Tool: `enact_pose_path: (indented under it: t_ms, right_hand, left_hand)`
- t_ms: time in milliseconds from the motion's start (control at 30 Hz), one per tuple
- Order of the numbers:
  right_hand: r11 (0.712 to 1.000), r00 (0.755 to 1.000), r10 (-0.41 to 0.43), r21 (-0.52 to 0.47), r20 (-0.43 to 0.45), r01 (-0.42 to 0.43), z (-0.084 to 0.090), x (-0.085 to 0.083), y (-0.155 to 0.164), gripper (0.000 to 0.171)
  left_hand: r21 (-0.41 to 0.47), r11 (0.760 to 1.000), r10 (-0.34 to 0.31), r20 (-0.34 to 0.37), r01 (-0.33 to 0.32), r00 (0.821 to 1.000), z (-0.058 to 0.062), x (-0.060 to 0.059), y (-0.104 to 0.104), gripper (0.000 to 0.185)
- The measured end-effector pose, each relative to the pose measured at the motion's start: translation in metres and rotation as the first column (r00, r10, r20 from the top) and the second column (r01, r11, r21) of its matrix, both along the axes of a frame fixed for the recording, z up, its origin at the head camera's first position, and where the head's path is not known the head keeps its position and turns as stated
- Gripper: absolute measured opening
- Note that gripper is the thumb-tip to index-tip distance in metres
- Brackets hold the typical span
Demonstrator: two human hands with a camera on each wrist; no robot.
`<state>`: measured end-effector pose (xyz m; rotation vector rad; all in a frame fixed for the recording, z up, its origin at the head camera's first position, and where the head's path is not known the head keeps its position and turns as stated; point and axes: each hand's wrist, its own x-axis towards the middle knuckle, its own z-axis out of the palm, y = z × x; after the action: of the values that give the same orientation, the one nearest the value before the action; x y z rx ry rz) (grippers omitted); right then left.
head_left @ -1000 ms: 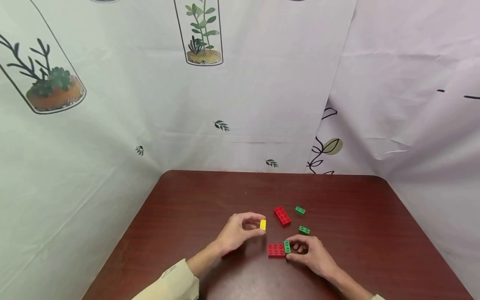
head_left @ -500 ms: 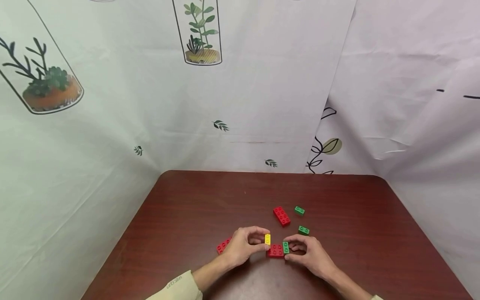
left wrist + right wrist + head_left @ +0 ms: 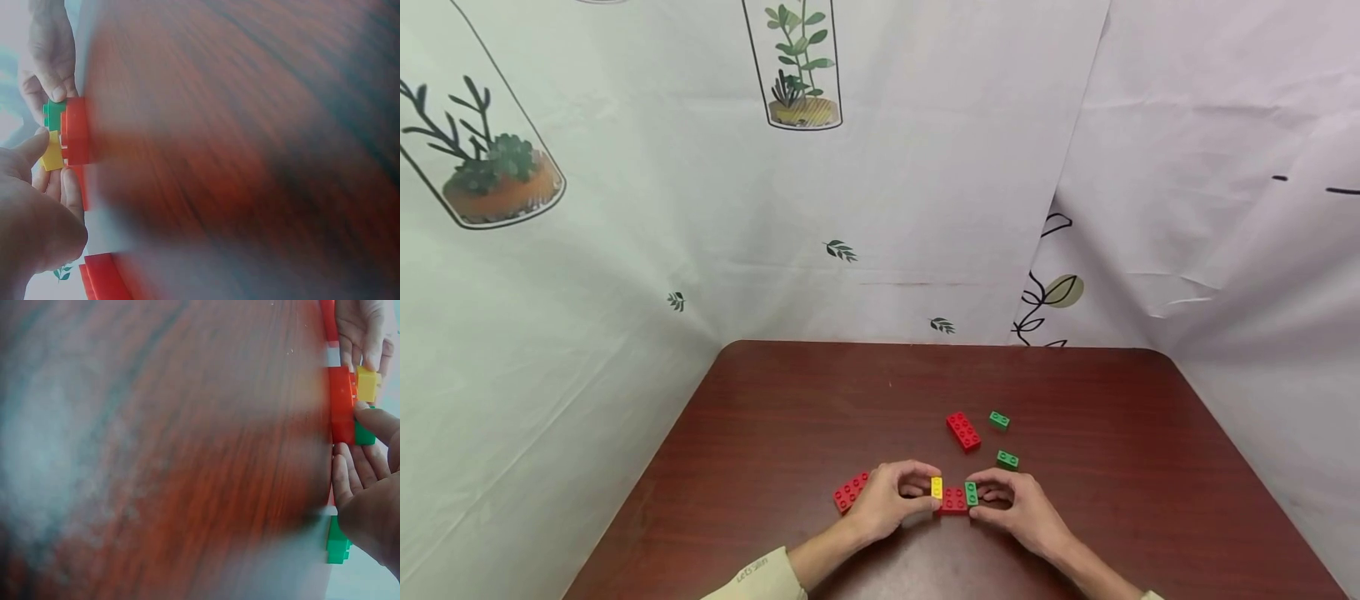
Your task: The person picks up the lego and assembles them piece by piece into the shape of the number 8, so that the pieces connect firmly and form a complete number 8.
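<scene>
My left hand [image 3: 887, 500] pinches a small yellow toy brick [image 3: 936, 488] between thumb and fingers, over the left end of a red brick [image 3: 954, 502]. In the left wrist view the yellow brick [image 3: 52, 151] is slightly tilted, and red studs show beneath it. My right hand [image 3: 1028, 512] pinches a green brick [image 3: 972, 493] that sits on the red brick's right end. The right wrist view shows the red brick [image 3: 341, 405] on the tabletop, with the green one [image 3: 365, 433] flush against its studded top. Between the two small bricks some red studs are visible.
Another red brick [image 3: 852, 492] lies beside my left hand, partly covered by it. Farther back are a red brick [image 3: 963, 431] and two small green bricks, one far [image 3: 999, 420] and one nearer [image 3: 1007, 460]. Printed cloth hangs around the brown table [image 3: 790, 400].
My left hand has moved right and toward me, bringing the yellow brick over the red brick's left end. The left red brick has come into view. My right hand stays almost still.
</scene>
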<state>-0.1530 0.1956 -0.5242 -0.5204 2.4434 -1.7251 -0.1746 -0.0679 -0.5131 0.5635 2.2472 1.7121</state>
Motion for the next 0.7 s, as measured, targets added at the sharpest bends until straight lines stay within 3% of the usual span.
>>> enact_pose_path:
  t_ms: [700]
  right_hand:
    - [1.000,1.000,0.005,-0.020,0.022,-0.004,-0.0002,0.0003,0.0006,0.034]
  left_hand:
    - [-0.016,1.000,0.014,-0.030,-0.015,0.999,-0.0050,0.0034,0.0022,0.028]
